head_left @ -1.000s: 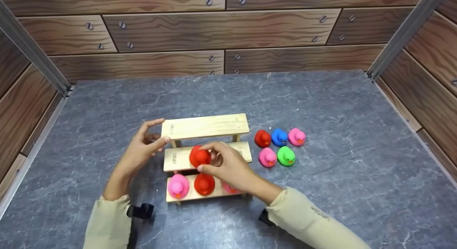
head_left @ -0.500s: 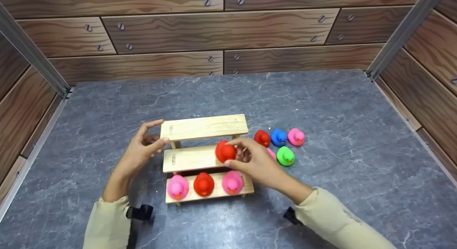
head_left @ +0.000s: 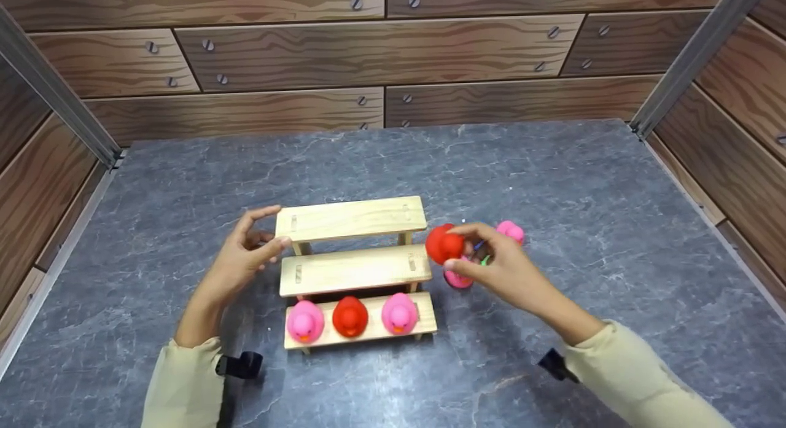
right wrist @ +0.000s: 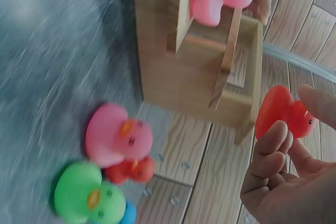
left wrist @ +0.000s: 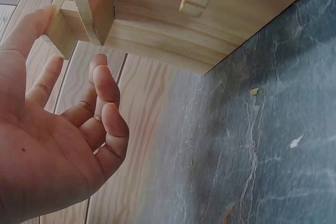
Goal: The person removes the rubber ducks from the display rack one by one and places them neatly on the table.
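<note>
A wooden three-step stand (head_left: 353,269) sits mid-table. Its bottom step carries a pink duck (head_left: 305,320), a red duck (head_left: 350,316) and another pink duck (head_left: 400,313); the two upper steps are bare. My right hand (head_left: 455,248) pinches a red duck (head_left: 439,244) in the air just right of the stand, over the loose ducks. The right wrist view shows that red duck (right wrist: 278,106) between my fingertips (right wrist: 275,132). My left hand (head_left: 249,253) is open at the top step's left end. In the left wrist view its thumb (left wrist: 26,30) touches the stand's corner (left wrist: 60,38).
Loose ducks lie right of the stand: a pink duck (right wrist: 118,135), a green duck (right wrist: 86,192), a red duck (right wrist: 131,170) and a blue one (right wrist: 127,213). Another pink duck (head_left: 511,231) lies farther back. Wood-patterned walls (head_left: 381,53) enclose the grey table (head_left: 552,170).
My right hand carried the red duck from over the middle step rightward, off the stand, to above the loose ducks. The left hand stayed at the stand's left end.
</note>
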`<state>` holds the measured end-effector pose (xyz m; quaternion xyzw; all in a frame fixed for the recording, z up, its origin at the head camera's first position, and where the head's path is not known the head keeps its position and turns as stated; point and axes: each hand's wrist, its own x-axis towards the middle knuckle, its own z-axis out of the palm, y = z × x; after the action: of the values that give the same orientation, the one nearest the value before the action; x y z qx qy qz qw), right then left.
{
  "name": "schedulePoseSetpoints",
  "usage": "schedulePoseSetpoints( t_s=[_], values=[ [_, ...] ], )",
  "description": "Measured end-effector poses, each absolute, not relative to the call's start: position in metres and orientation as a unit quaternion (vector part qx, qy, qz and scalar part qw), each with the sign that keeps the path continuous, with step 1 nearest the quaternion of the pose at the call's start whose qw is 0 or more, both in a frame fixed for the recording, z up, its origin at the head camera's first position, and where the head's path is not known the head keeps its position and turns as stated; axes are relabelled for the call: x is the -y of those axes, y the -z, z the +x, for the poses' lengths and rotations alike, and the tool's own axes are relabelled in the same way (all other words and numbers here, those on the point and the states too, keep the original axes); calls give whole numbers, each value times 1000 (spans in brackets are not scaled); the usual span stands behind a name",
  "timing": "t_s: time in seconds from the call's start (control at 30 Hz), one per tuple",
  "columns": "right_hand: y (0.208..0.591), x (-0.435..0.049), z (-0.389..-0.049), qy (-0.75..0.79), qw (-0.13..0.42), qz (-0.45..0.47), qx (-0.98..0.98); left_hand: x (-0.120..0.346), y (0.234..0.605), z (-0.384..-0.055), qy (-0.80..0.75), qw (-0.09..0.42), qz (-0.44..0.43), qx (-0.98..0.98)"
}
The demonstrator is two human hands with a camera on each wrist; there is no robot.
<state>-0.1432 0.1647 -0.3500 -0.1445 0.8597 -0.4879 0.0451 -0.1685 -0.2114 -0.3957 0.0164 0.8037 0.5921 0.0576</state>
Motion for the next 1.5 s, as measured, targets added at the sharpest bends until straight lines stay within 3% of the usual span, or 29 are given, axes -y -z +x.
schedulePoseSetpoints(
  t_s=[0.7, 1.5],
  values=[
    [373, -243, -143, 426, 35, -85, -900, 212, 393, -169, -582, 66, 17, -810],
    [404, -266, -144, 419, 54, -56, -905, 212, 395, -169, -594, 68, 14, -801]
  ],
)
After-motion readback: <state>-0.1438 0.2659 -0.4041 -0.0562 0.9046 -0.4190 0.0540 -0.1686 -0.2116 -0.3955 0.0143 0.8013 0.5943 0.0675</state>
